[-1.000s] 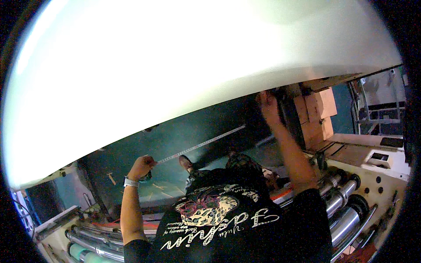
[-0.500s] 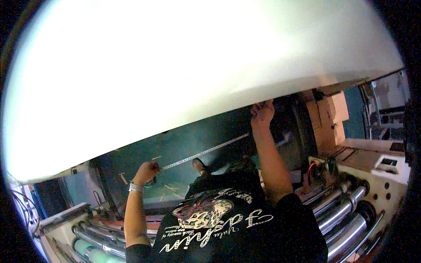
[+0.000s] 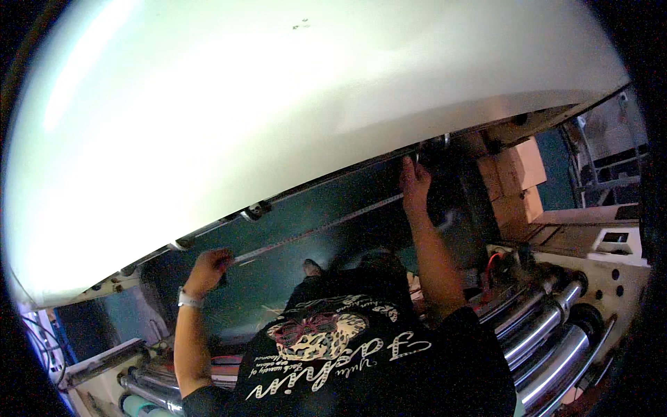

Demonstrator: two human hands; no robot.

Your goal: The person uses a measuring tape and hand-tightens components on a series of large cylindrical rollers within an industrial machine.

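Since the thin, pale, ribbon-like measuring tape (image 3: 319, 229) stretching from the left hand (image 3: 208, 270) toward the right hand (image 3: 415, 182) looks light and flexible, pinching each end should suit; left fingers grip it, right fingers' hold I cannot tell.

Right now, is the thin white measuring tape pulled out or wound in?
Pulled out: the thin white measuring tape stretches from the left hand toward the right hand.
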